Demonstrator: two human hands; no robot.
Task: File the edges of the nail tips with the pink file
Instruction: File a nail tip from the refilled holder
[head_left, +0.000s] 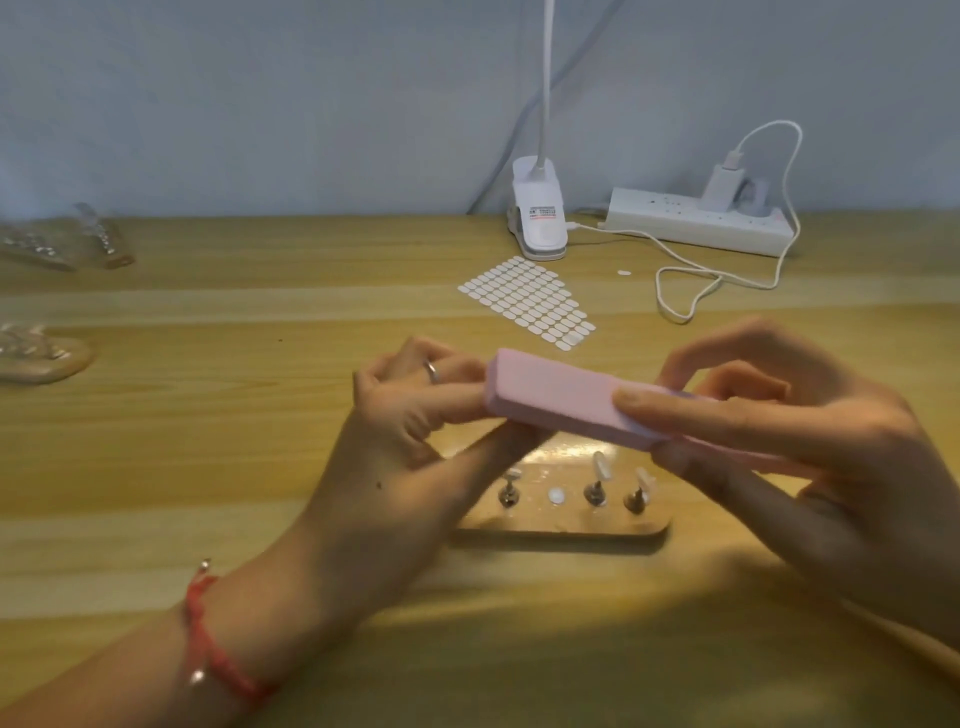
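Pink file (566, 400) was clamped in the right hand (779, 431); the left hand's (410, 415) grip could not be told. Nail tips (600, 466) below could be toppled by low strokes.

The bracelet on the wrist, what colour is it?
Red bracelet with a small silvery bead, seen in the head view.

The label on the white clip lamp base (542, 221) (small dark print) is too blurred to read.
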